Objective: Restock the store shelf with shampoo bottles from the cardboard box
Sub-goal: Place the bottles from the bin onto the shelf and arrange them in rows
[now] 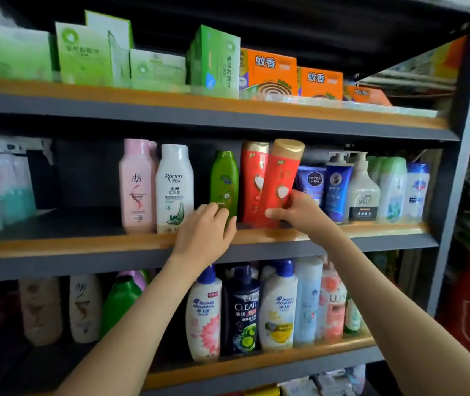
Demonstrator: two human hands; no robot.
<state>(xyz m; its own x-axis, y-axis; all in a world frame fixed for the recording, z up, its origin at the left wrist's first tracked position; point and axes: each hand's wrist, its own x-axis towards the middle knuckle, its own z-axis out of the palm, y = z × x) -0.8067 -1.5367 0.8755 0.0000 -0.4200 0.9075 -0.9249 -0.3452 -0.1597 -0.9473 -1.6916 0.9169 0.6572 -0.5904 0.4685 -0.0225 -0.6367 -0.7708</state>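
Right hand [291, 210] is gripping tilted red bottle [281, 178] mid-frame, left hand [205, 227] gripping green bottle [223, 178]; the lean is risking toppling upright red bottle [254, 178] beside it.

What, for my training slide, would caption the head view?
Right hand holds a tilted red shampoo bottle on the middle shelf; left hand holds the green bottle.

the left forearm [131, 318] and right forearm [385, 287], both bare, reached up from below the red bottle [278, 181]. the right hand [295, 210] gripped that bottle's lower part, thumb across its front and fingers curled round its right side, holding it tilted. the left hand [203, 228], just left of the red bottle, lay back-up with fingers bent over the foot of a green bottle [223, 178].
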